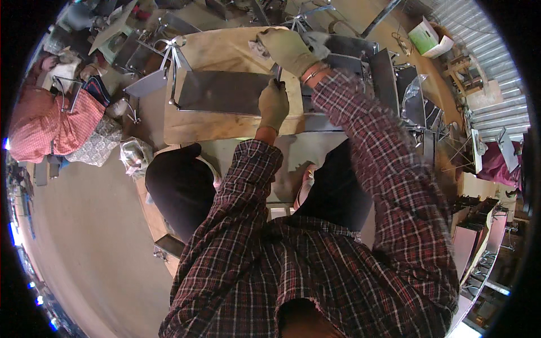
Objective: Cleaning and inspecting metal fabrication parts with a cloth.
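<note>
A dark grey rectangular panel [220, 93] lies flat on a wooden board [217, 48] in front of me. My left hand [274, 106], in a tan work glove, is closed at the panel's right edge and grips it there. A short dark piece shows just beyond those fingertips; I cannot make out what it is. Reaching past it toward the board's far edge, my right hand [286, 50], gloved too, is closed on a crumpled pale rag [258, 49]. Shiny metal legs with a ribbon-like bracket [172, 52] stand at the panel's left end.
More dark panels with metal fittings [385, 79] are stacked at the right. A person in a red checked shirt [51, 121] sits at the far left. An open green-and-white carton [429, 39] stands at the back right, by a corrugated metal wall [479, 34]. A clear plastic bag [136, 156] lies near my left knee.
</note>
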`<state>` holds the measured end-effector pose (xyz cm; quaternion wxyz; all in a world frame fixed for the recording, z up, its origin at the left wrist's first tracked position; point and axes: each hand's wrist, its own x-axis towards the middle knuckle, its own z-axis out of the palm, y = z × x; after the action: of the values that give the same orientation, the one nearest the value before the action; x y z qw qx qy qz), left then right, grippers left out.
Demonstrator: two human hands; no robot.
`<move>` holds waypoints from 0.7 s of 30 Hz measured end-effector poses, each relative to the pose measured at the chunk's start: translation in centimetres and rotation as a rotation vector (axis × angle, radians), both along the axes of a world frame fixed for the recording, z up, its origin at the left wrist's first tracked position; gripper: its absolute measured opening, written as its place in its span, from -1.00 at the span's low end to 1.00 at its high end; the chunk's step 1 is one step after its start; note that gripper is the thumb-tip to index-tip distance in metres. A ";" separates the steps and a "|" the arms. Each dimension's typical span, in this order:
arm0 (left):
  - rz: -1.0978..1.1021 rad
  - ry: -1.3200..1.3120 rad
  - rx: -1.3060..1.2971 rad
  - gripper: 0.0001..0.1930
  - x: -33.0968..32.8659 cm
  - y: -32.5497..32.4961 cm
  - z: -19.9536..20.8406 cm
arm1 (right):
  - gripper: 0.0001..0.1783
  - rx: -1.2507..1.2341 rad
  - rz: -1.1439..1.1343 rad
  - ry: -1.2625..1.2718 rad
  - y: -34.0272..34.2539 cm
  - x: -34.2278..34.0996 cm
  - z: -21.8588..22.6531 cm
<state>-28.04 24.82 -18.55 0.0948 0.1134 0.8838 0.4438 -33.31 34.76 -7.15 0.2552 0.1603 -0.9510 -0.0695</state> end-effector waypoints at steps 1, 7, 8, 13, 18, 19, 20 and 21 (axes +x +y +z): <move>0.015 0.045 0.012 -0.71 0.0 -0.2 -0.4 | -0.79 -0.008 0.013 -0.002 -0.9 0.2 -0.3; 0.013 0.106 0.050 -0.71 -0.3 0.3 -0.6 | -0.69 -0.271 -0.122 0.122 1.4 0.3 -0.3; 0.026 0.047 0.054 -0.70 -0.1 0.1 -0.5 | -0.66 0.123 -0.349 -0.082 3.1 0.9 1.2; -0.001 0.074 0.081 -0.69 -0.6 0.2 -0.8 | -0.74 -1.331 -0.033 0.205 4.9 3.5 3.3; 0.000 -0.073 0.167 -0.70 -0.6 -0.5 -0.8 | -0.65 -1.128 -0.193 0.233 2.9 4.9 -3.2; -0.001 -0.074 0.156 -0.70 -0.6 -0.9 -1.0 | -0.67 -1.202 -0.169 0.151 3.6 5.7 -3.0; -0.033 0.030 0.096 -0.71 -0.4 -1.1 -1.2 | -0.69 -1.274 -0.142 0.067 3.7 6.2 -3.0; -0.070 0.134 0.054 -0.71 -0.3 -0.3 -1.2 | -0.69 -1.268 -0.146 0.071 4.0 6.5 -3.2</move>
<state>-28.36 24.53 -19.74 0.0478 0.1764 0.8713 0.4555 -26.81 38.73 -10.35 0.3263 -0.0895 -0.8068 0.4843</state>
